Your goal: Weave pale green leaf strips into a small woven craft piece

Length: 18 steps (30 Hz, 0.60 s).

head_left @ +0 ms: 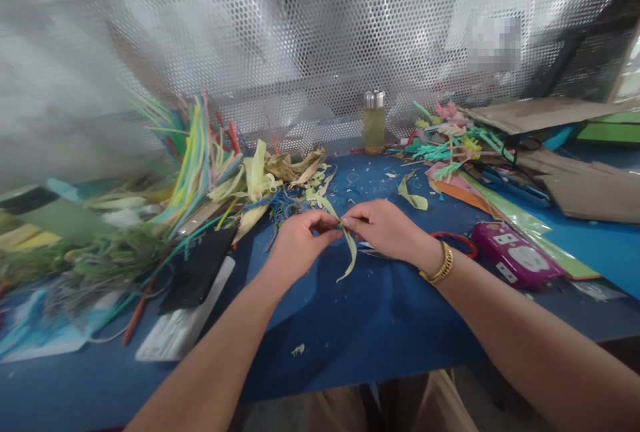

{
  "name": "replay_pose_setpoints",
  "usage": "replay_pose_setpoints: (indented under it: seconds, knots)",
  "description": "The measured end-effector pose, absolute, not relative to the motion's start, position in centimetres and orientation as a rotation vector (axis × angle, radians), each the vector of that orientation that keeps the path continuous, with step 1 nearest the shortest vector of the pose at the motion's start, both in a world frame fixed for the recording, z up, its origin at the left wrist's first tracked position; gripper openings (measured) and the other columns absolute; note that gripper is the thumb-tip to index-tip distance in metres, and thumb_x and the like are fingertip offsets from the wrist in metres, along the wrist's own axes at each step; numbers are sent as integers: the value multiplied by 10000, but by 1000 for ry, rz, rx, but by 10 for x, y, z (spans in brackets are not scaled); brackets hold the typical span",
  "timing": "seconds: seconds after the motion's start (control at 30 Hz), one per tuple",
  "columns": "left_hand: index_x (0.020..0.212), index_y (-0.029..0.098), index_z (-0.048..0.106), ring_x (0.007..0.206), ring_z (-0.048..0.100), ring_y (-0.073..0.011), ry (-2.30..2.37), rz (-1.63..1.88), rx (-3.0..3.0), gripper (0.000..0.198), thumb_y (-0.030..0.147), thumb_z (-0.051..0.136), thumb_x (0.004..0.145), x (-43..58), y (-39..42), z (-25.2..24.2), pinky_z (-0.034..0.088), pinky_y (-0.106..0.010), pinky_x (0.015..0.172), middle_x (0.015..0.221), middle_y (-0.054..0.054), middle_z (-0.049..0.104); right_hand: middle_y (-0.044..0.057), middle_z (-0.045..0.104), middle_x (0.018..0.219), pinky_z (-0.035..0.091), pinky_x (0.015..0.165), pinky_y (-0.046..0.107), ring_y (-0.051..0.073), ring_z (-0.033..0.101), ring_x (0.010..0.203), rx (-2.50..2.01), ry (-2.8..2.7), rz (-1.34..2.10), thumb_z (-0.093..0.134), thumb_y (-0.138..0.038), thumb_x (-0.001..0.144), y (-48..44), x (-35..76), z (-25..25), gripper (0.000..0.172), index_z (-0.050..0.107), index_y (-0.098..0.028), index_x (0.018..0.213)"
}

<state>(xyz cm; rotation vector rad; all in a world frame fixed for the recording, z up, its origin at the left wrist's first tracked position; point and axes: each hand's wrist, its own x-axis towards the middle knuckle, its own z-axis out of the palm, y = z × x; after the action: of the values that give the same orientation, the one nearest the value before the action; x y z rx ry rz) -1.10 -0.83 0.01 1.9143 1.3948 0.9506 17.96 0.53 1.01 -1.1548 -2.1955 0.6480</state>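
Note:
A narrow pale green strip of husk or leaf (351, 255) runs between my two hands near the middle of the blue table. My left hand (305, 242) pinches it from the left. From the right, my right hand (383, 227) grips it with thumb and forefinger; the fingertips of both hands nearly touch. One end of the strip hangs down below the fingers, and the other rises to the upper left. Another curled green strip (413, 193) lies behind my right hand. A heap of pale husks (257, 175) stands beyond my left hand.
Colourful stems (193, 159), greenery (120, 252) and a black phone (200, 269) lie left. A capped bottle (374, 127) stands by the perforated metal screen (300, 39). On the right are a purple power strip (517, 254), cardboard (595, 189) and craft flowers (450, 142).

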Motion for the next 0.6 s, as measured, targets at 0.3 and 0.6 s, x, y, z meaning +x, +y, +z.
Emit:
replay_pose_setpoints:
  seconds: [0.3, 0.6]
  knots:
    - [889, 231, 727, 763, 648, -193, 1505, 1121, 2179, 150, 349, 681, 810, -11, -10, -2, 445, -309, 717, 826, -26, 724, 27, 706, 788, 339, 614, 252, 129, 577, 697, -1102, -2157, 567, 516, -272, 934, 7, 179, 9, 257, 731, -175, 833]
    - [902, 206, 689, 873, 606, -204, 1443, 1027, 2338, 156, 302, 565, 893, -9, -12, 6, 423, -323, 785, 892, -40, 687, 10, 670, 768, 364, 604, 241, 115, 538, 666, -1047, -2037, 717, 527, -255, 908, 9, 179, 8, 228, 703, -172, 789]
